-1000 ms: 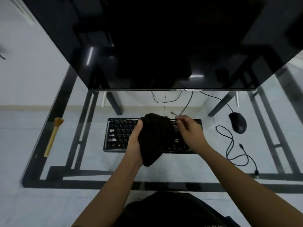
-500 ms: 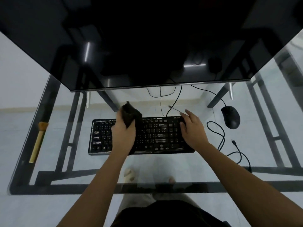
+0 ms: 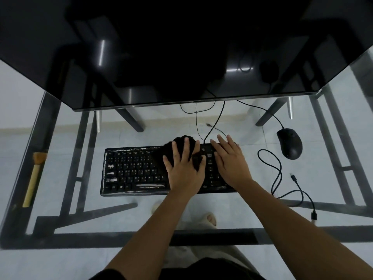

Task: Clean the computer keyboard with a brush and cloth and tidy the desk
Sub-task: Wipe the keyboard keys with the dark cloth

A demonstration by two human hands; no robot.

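Cloth (image 3: pixel 180 141) lay bunched on the right half of the keyboard (image 3: pixel 133 170), pinned beneath the left hand (image 3: pixel 184 172), whose spread fingers (image 3: pixel 187 147) pressed flat on it without curling. Right hand (image 3: pixel 230 164) rested flat on the keys just beside, holding nothing. Brush (image 3: pixel 34 176) lay well apart, far left.

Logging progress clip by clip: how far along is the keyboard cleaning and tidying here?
Done, probably: brushing, since the brush lies at the left edge of the desk. In hand: the left hand presses the cloth on the right half of the keyboard, the right hand flat beside it. Left: the remaining keys, perhaps, and the loose cable by the mouse.
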